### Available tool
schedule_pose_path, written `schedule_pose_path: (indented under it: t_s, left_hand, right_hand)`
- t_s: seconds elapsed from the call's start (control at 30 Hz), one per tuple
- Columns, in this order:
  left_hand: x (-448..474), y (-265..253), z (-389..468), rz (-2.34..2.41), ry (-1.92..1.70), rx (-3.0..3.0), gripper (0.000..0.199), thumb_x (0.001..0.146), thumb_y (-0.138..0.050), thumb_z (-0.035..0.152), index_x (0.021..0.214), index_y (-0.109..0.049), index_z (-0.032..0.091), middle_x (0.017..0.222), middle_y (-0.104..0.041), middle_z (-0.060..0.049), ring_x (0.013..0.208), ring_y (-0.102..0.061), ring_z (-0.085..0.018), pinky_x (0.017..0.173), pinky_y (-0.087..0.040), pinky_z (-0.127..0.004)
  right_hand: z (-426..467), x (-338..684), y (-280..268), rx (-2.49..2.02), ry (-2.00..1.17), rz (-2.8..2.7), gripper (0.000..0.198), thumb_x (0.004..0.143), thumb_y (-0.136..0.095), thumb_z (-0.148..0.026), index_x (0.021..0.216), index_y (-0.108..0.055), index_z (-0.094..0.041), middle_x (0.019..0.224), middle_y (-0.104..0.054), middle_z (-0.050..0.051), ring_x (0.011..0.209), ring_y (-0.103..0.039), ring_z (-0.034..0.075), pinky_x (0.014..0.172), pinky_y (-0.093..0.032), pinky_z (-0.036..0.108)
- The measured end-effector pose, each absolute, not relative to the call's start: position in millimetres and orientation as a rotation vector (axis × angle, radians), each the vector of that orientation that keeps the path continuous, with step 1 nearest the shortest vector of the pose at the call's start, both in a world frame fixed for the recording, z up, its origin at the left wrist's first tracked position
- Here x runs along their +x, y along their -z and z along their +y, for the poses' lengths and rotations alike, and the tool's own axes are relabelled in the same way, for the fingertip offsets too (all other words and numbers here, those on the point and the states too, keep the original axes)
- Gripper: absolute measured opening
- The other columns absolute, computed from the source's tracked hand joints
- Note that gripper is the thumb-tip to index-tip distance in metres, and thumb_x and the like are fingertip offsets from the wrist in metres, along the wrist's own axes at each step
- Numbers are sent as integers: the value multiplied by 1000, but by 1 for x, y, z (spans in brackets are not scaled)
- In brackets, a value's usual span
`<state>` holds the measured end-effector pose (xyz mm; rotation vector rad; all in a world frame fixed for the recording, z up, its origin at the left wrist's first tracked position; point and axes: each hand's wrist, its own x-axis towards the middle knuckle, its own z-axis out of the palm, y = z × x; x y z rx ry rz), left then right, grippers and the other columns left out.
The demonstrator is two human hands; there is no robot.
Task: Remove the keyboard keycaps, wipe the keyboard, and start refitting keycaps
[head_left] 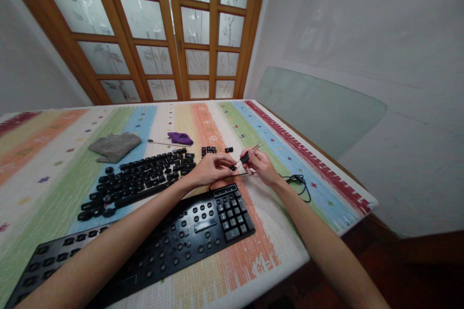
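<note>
Pinching a small black plastic keycap (232, 168) between thumb and fingers, the left hand (213, 166) sits just beside the right hand (264, 166), which closes around a slim metal tool with a blocky black grip (245, 158). Nearer lies a glossy black rectangular keyboard (181, 234); leftward, loose cube-like black keycaps (145, 176) and fuzzy grey cloth (115, 148) cover part of the stripe-clothed desk (270, 217).

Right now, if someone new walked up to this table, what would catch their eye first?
Probably the black keyboard lying along the near side of the striped tablecloth, most keys off outside the number pad. Just beyond it, loose keycaps sit in keyboard-like rows, left of the person's left hand. Farther back, the crumpled purple cloth stands out brightly, right of the grey cloth.
</note>
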<state>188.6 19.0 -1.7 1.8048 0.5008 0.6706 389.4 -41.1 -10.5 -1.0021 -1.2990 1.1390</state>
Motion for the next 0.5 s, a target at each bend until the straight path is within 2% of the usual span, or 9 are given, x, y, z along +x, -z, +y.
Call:
schedule_pose_path:
  t_s: [0.27,0.5]
  left_hand:
    - [191,-4,23,511,-772,1901,15,76,-69,19,89,-71,12,97,-72,-9,92,-68,-18,83,-55,-32]
    - [196,-15,50,539,-819,1842,25,78,-72,29,95,-65,12,95,-72,-8,83,-68,-16,80,-55,-32]
  right_hand:
    - [-39,391,10,-990,-1073,-1235,51,79,-64,-67,89,-58,-17,62,-58,-2,42,-47,8,40,-32,23]
    - [-38,396,5,-964,-1021,-1165,53,77,-65,-69,89,-56,-19,61,-57,-3,41,-48,8,38,-32,22]
